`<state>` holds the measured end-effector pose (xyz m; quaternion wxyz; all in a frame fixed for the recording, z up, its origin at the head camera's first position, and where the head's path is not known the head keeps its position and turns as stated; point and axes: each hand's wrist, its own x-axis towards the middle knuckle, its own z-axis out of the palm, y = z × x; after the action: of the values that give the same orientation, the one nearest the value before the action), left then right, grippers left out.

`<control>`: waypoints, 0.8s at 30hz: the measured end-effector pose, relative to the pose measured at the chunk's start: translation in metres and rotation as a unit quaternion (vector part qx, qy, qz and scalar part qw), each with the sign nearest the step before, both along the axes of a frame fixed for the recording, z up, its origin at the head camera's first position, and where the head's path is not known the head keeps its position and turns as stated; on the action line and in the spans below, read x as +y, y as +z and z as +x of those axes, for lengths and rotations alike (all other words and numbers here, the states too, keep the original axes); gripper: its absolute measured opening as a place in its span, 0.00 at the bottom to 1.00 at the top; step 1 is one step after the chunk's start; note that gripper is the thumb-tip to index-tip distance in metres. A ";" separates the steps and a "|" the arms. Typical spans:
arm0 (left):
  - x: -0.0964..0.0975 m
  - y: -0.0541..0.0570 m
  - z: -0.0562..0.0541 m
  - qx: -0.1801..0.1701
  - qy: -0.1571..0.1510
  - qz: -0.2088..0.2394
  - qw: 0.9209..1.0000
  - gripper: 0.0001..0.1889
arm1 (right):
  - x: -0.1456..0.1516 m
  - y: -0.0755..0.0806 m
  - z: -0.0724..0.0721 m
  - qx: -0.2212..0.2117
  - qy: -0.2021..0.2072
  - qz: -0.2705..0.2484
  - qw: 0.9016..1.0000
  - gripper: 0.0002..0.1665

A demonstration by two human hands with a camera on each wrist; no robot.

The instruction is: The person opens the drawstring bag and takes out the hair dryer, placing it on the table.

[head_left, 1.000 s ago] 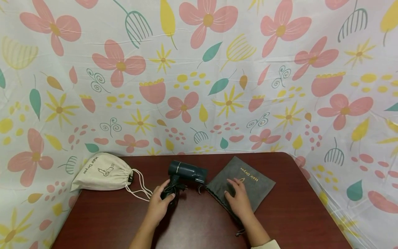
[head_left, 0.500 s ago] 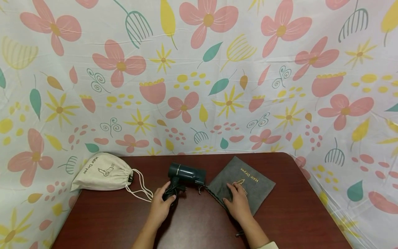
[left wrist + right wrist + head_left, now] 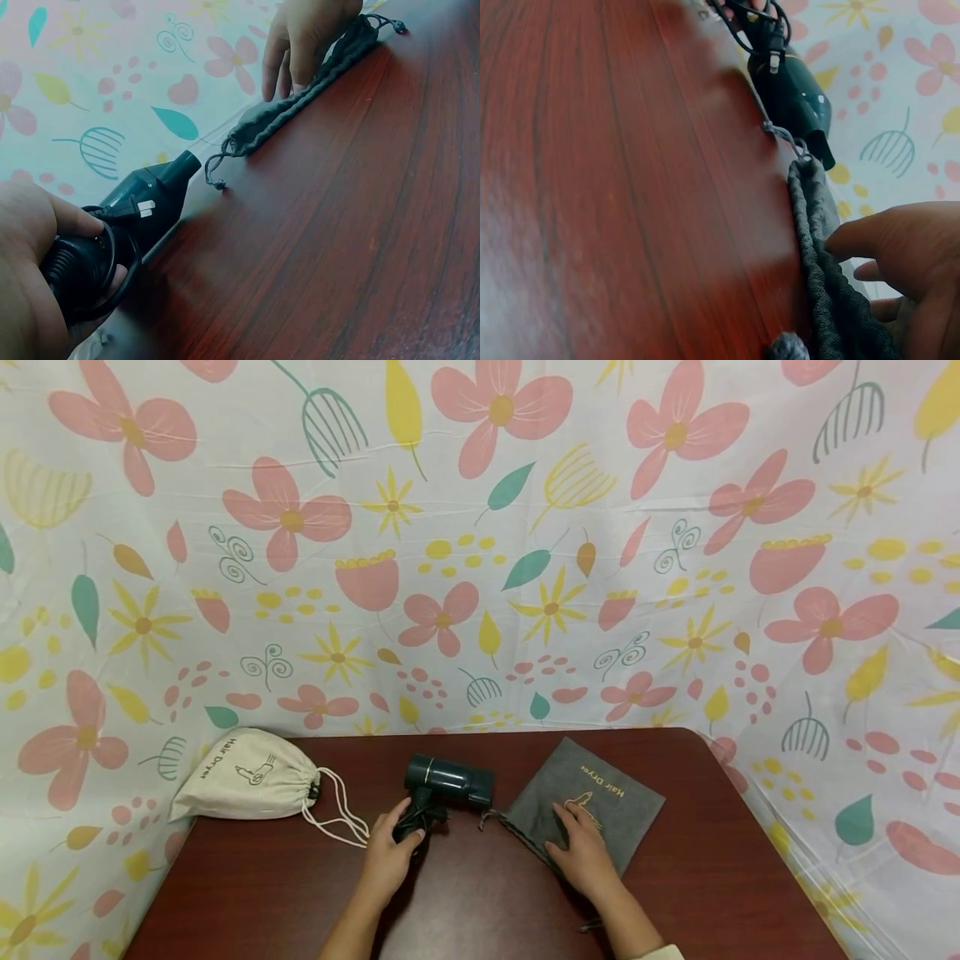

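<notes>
The hair dryer (image 3: 450, 778) is to the left of the grey pouch (image 3: 622, 793), its long barrel running left to right and the nozzle (image 3: 480, 787) turned toward the pouch's left corner, near it but apart. The pouch's gathered mouth (image 3: 807, 225) slants along its near-left side, so the barrel meets that line obliquely rather than square on. The left hand (image 3: 390, 852) is the nearer to the dryer, with thumb and fingers wrapped round its handle and bundled power cord (image 3: 112, 262); the barrel sits just beyond this grip, on the far side from the person. Whether the dryer bears on the table (image 3: 480, 902) cannot be told. The right hand (image 3: 585, 852) rests on the pouch at the mouth edge, thumb and fingers spread. A cream pouch (image 3: 251, 777) lies at the table's far left, its white cords reaching close to the left hand.
</notes>
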<state>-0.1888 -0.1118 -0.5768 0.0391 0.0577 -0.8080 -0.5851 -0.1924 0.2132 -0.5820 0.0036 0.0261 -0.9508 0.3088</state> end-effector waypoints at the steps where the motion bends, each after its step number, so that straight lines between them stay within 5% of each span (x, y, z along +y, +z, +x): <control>1: 0.000 0.000 -0.001 -0.001 -0.001 0.001 1.000 0.32 | 0.002 0.000 0.001 -0.001 0.003 0.001 1.000 0.40; 24: 0.006 -0.003 -0.017 -0.016 0.022 -0.042 0.999 0.32 | 0.033 0.003 0.005 0.031 0.008 0.037 0.999 0.41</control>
<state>-0.2057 -0.1061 -0.5794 0.0415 0.0825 -0.8310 -0.5486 -0.1874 0.2467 -0.5790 0.0294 0.0433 -0.9608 0.2722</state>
